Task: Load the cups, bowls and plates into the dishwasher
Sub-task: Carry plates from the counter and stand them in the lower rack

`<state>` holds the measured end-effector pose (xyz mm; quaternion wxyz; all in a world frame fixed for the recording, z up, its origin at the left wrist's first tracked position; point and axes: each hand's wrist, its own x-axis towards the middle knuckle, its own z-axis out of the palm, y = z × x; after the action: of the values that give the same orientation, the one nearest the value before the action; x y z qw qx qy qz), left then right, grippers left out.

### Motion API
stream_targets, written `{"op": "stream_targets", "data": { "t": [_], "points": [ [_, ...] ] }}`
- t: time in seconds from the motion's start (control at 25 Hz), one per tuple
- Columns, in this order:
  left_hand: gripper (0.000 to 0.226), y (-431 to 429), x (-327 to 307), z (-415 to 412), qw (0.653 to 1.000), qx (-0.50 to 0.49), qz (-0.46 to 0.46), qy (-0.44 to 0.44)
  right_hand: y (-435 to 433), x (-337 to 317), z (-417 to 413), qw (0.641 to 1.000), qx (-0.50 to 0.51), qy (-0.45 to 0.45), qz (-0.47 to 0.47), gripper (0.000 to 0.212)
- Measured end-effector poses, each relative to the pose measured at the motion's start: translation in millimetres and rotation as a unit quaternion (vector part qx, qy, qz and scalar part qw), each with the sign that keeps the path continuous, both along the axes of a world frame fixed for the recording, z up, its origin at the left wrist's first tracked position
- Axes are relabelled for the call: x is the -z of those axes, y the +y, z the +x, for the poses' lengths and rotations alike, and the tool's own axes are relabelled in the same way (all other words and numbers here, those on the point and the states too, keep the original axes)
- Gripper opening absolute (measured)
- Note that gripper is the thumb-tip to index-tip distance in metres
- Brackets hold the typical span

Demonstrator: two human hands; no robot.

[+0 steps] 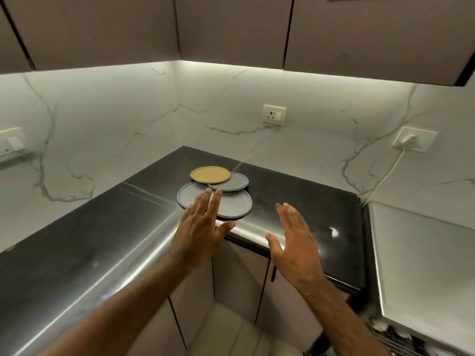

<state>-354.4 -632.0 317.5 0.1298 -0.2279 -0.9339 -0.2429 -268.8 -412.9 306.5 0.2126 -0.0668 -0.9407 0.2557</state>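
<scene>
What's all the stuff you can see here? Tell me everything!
yellow plate: one, yellow, at the back of the pile, overlapping a grey one
grey plates: three, grey, overlapping each other on the countertop near the corner
countertop: one, black, running along both walls
wall: white marble with grey veins, behind the countertop
wall cabinets: several doors, brown, overhead
socket plates: three, white, on the wall; the right one has a plug in it
cable: one, white, hanging from that plug
lower cabinets: several doors, pale, under the countertop
left hand: one, open, over the near grey plates
right hand: one, open, over the countertop's front edge
</scene>
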Motion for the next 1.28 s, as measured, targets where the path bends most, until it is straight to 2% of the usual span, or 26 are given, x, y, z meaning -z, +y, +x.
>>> {"op": "stream_targets", "data": {
  "t": [0.2,0.52,0.96,1.12,1.28],
  "points": [
    [0.087,-19.0,2.5,-70.1,1.000,-0.012,-0.009,0.000,-8.6,11.5,-50.5,1.000,0.004,-0.021,0.017,0.073],
    [0.090,8.9,21.4,-157.9,0.999,-0.047,-0.012,-0.023,5.8,11.7,-154.7,0.999,-0.033,-0.014,0.028,0.075],
    [0.086,39.9,39.5,-263.7,0.993,-0.086,-0.080,-0.004,62.7,33.7,-282.4,0.996,-0.076,-0.042,0.010,0.079],
    [0.083,50.9,58.3,-301.9,0.989,-0.104,-0.101,-0.026,62.9,52.1,-321.3,0.993,-0.090,-0.075,0.000,0.077],
    [0.076,60.9,94.1,-359.6,0.980,-0.131,-0.114,-0.096,60.3,78.5,-377.4,0.987,-0.100,-0.123,0.015,0.076]
  ]
}}
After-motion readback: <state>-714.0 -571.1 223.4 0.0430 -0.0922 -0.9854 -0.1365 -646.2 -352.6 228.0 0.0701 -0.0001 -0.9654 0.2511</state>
